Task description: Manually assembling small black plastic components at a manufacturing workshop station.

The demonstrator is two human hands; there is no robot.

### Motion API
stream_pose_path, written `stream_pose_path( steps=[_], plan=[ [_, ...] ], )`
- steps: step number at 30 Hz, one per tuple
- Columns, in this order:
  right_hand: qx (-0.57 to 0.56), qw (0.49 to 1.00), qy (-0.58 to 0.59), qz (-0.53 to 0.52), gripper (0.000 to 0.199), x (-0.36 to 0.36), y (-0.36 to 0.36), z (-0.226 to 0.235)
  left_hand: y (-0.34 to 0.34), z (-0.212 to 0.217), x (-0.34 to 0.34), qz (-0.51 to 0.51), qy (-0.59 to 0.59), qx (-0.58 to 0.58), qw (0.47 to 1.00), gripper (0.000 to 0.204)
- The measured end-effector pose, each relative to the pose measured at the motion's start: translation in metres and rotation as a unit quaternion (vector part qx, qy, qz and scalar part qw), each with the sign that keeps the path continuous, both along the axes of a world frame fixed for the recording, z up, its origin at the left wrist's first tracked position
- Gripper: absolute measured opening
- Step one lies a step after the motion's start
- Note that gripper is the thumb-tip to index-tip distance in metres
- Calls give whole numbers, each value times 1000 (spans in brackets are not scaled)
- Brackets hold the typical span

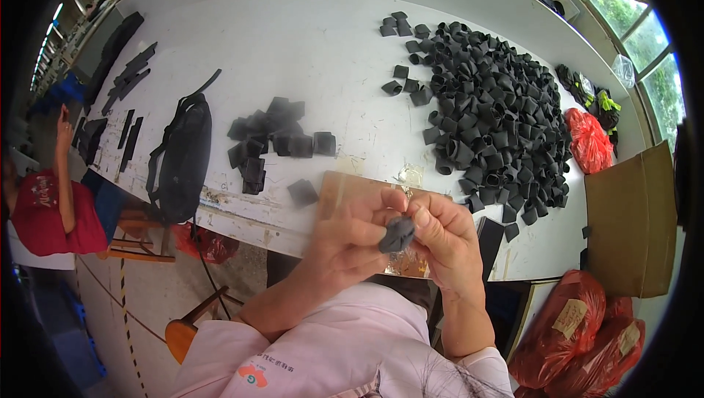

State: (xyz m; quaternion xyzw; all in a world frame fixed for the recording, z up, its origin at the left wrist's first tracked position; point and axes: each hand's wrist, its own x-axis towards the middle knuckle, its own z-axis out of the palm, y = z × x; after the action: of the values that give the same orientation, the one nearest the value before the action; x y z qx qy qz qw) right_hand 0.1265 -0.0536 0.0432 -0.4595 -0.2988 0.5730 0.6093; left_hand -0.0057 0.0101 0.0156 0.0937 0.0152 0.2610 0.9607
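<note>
Close to my body, both hands meet over a brown board [334,191] at the table's front edge. Between them is a small black fabric piece [397,235], looking folded or bunched. My left hand [352,233] has its fingers closed around the piece from the left. From the other side, my right hand [446,235] pinches at it with thumb and forefinger. Left of the board lie several flat black fabric squares [286,137], with one single square [302,193] nearest the board. A large heap of black fabric loops [491,97] covers the table's right part.
A black bag [183,156] and black strips [130,141] lie on the white table's [293,38] left side. A cardboard sheet [632,218] and red plastic bags [565,328] stand at right. A person in a red shirt [51,211] is at far left, near a wooden stool [183,336].
</note>
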Motion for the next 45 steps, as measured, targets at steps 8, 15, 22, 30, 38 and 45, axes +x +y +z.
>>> stream_pose_path(
  steps=[8,15,22,30,38,45],
  plan=[
    [-18,997,53,46,20,14,-1,-62,-6,-44,-4,17,108,-12,994,25],
    [-30,990,-136,20,14,20,4,-46,-13,-18,13,338,421,459,705,33],
    [191,820,-525,-127,36,3,-14,-36,1,-4,11,315,335,616,640,8],
    [217,783,-565,-146,33,5,-10,-30,-7,-17,5,332,236,202,891,9],
    [237,766,-586,-119,25,7,-4,-17,-13,-17,5,357,276,306,838,6],
    [219,815,-531,-69,25,15,3,-30,-12,-24,-2,330,308,296,842,5]
  ],
)
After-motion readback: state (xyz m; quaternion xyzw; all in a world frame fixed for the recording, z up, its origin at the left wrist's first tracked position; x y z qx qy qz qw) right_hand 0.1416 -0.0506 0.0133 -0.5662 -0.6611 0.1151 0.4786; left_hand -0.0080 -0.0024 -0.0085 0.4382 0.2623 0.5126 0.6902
